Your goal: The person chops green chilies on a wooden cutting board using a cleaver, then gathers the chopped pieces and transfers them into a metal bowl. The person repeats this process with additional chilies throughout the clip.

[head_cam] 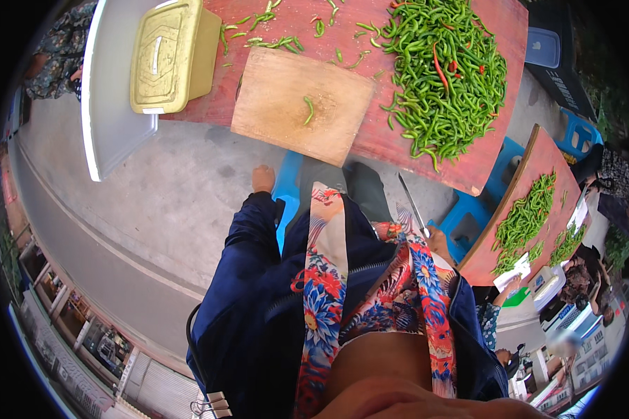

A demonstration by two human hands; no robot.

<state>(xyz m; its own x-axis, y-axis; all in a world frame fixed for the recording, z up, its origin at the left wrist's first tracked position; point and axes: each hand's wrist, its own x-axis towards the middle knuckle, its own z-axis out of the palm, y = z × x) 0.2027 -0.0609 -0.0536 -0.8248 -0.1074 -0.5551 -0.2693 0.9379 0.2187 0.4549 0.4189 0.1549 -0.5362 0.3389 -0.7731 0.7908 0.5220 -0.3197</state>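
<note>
My left hand (263, 178) hangs low beside a blue plastic stool (288, 191); its fingers look curled, and whether anything is in them cannot be told. At my right side, my right hand (439, 243) grips a long-bladed knife (412, 201), the blade pointing towards the table. Before me a wooden cutting board (299, 89) lies at the near edge of a red wooden table (367, 149), with one green chili pepper (308, 110) on it. A large heap of green chili peppers (440, 99), a few of them red, covers the table's right part. Loose peppers and bits lie beyond the board.
A yellow lidded plastic bin (173, 57) stands on the table's left end, beside a white panel (115, 94). At the right are blue stools (466, 220) and a second red table (542, 157) with more peppers (527, 214). Other people are at the left and right edges.
</note>
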